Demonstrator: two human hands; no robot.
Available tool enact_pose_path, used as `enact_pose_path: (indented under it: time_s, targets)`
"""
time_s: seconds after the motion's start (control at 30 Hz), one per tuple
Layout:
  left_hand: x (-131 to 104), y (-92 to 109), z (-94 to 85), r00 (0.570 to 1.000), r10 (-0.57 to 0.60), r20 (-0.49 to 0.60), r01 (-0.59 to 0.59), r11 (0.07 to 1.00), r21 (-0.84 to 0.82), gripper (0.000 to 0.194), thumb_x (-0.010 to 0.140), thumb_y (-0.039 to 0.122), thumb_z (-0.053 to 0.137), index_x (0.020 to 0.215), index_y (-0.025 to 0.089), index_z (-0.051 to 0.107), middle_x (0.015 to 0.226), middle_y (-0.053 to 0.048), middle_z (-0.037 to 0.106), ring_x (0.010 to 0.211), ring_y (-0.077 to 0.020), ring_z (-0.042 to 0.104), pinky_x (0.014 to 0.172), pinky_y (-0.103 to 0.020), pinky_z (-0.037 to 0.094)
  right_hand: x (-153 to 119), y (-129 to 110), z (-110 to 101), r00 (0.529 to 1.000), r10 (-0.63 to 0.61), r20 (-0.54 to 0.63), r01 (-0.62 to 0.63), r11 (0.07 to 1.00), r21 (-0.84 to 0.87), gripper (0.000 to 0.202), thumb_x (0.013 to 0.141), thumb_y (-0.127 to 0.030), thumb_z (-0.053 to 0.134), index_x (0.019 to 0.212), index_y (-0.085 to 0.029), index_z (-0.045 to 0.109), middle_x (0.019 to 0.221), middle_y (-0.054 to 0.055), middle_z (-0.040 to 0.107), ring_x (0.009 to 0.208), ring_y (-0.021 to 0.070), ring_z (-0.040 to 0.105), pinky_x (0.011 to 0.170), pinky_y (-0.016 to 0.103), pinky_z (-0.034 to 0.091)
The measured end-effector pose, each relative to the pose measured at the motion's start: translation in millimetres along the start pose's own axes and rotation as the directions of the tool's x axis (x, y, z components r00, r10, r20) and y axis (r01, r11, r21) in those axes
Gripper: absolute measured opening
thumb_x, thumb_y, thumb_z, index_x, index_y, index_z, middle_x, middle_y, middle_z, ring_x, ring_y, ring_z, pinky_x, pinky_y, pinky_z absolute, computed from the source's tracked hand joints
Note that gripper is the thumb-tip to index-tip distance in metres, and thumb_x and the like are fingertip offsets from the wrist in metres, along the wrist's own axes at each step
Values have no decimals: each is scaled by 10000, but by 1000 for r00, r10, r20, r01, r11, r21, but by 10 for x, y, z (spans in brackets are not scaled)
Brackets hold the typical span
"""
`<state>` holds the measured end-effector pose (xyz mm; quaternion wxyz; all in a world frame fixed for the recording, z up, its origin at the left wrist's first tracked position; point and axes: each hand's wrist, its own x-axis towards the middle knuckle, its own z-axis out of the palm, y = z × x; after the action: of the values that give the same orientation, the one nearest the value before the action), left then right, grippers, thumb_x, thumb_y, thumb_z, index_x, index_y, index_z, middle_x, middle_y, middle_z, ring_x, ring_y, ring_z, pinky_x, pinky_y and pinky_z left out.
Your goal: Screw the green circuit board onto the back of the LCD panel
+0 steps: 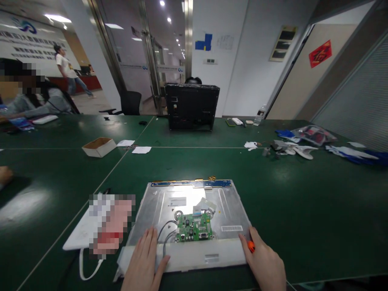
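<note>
An LCD panel (151,210) lies back side up on the table before me, its metal back showing. Wired to its middle is a green circuit board (195,227), and a blue strip board (190,184) runs along the far edge. A whitish sheet (224,252) covers the near edge. My left hand (144,260) rests flat on the sheet's left part, fingers stretched out. At the panel's right edge, my right hand (263,256) is closed around a small orange object (251,246), mostly hidden by the fingers; its thumb lies on the panel.
Left of the panel lies a white device (79,230) with a cable, partly blurred out. Farther off stand an open box (99,147) and a black monitor casing (192,107). Bags and gloves (298,149) lie at right. Another person's hand (5,175) shows at far left.
</note>
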<state>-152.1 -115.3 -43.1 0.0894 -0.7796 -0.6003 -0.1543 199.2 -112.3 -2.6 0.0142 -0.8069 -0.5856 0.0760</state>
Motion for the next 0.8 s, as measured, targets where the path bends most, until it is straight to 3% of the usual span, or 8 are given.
enact_pose_path:
  time_s: [0.23, 0.33, 0.4, 0.5, 0.6, 0.63, 0.7, 0.8]
  targets:
    - [144, -38, -56, 1000, -25, 11, 26, 992, -122, 584, 886, 430, 450, 1388, 151, 343, 1376, -153, 456, 1245, -310, 458, 990, -468, 437, 125, 145, -184, 997, -58, 42, 55, 995, 82, 474, 890, -427, 306, 1214, -216, 580, 827, 102, 719, 730, 298, 675, 605, 365, 479]
    - [317, -45, -134, 998, -34, 47, 44, 976, -216, 497, 885, 419, 461, 1301, 148, 447, 1278, -145, 543, 1164, -295, 528, 954, -453, 468, 171, 173, -431, 994, -81, -71, 101, 929, 356, 422, 854, -383, 388, 1175, -252, 628, 862, 75, 723, 704, 240, 661, 622, 303, 466]
    - [450, -41, -184, 996, -44, 83, 66, 957, -284, 449, 900, 389, 444, 1278, 148, 464, 1214, -139, 586, 1109, -281, 564, 919, -445, 489, 188, 129, -615, 992, -53, -112, 110, 793, 599, 391, 834, -393, 444, 1108, -222, 665, 874, 78, 718, 623, 196, 632, 579, 271, 458]
    - [642, -33, -245, 991, -45, 122, 89, 922, -376, 385, 916, 331, 411, 1248, 152, 487, 1118, -127, 632, 1007, -265, 612, 862, -441, 511, 260, -16, -808, 986, -130, -106, 155, 456, 877, 424, 826, -415, 442, 1083, -149, 650, 753, 94, 705, 461, 158, 539, 482, 272, 432]
    - [799, -40, -282, 985, -3, 171, 81, 889, -451, 317, 915, 275, 412, 1194, 191, 537, 1128, -97, 623, 1032, -246, 592, 898, -429, 489, 427, -193, -804, 974, -218, -67, 99, 140, 985, 445, 779, -389, 365, 1016, -128, 637, 1120, 182, 653, 711, 221, 651, 618, 327, 512]
    - [842, -47, -287, 983, 16, 181, 72, 881, -467, 310, 905, 259, 426, 1184, 200, 547, 1152, -91, 612, 1054, -244, 580, 915, -429, 479, 493, -243, -759, 966, -256, -36, 69, 118, 991, 486, 773, -397, 322, 1026, -117, 628, 1160, 195, 632, 799, 244, 660, 674, 348, 523]
    - [915, -69, -287, 977, 49, 208, 61, 868, -492, 351, 870, 235, 481, 1215, 214, 537, 1219, -81, 577, 1115, -245, 544, 964, -437, 445, 618, -314, -633, 947, -316, 60, 0, 185, 983, 582, 777, -439, 236, 1052, -93, 614, 1127, 206, 645, 885, 262, 660, 717, 356, 526]
    - [1006, -106, -268, 966, 91, 240, 52, 847, -529, 472, 813, 205, 548, 1282, 233, 499, 1302, -74, 523, 1195, -252, 487, 1017, -453, 396, 749, -343, -457, 913, -364, 185, -108, 223, 969, 628, 779, -463, 205, 1068, -65, 595, 1074, 220, 660, 798, 251, 670, 648, 338, 526]
